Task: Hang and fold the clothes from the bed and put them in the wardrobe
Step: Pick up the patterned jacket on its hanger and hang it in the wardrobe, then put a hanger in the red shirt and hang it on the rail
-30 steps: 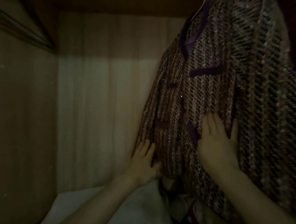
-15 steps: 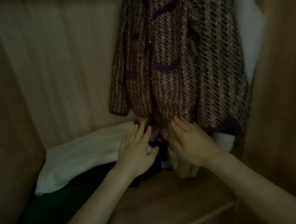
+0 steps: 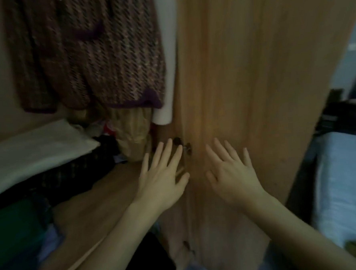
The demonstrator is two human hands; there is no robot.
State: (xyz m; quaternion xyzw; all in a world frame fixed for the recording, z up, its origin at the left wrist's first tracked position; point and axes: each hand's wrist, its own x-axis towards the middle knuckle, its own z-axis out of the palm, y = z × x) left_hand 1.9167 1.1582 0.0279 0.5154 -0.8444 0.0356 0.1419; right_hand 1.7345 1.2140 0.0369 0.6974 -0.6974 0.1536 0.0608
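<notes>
- My left hand (image 3: 162, 177) is out flat in front of me, fingers straight and spread, holding nothing; it hovers over the front edge of the wooden wardrobe shelf (image 3: 105, 193).
- My right hand (image 3: 231, 171) is just as flat and empty, fingers fanned against or just off the tall light-brown wooden wardrobe door (image 3: 253, 88); I cannot tell if it touches.
- The brown and purple woven tweed jacket (image 3: 93, 56) hangs inside the wardrobe, up and to the left of both hands, its hem above the shelf.
- A white garment (image 3: 168, 58) hangs between the jacket and the door.
- Below the jacket's hem stands a crumpled tan bag (image 3: 133, 133), just beyond my left fingertips.
- A folded white cloth (image 3: 34, 150) lies on a dark pile (image 3: 60, 175) at the shelf's left, with something green (image 3: 13, 224) in front.
- A dark metal hinge (image 3: 183, 145) sits on the door's edge between my hands.
- A pale blue bed (image 3: 343, 187) shows at the far right.
</notes>
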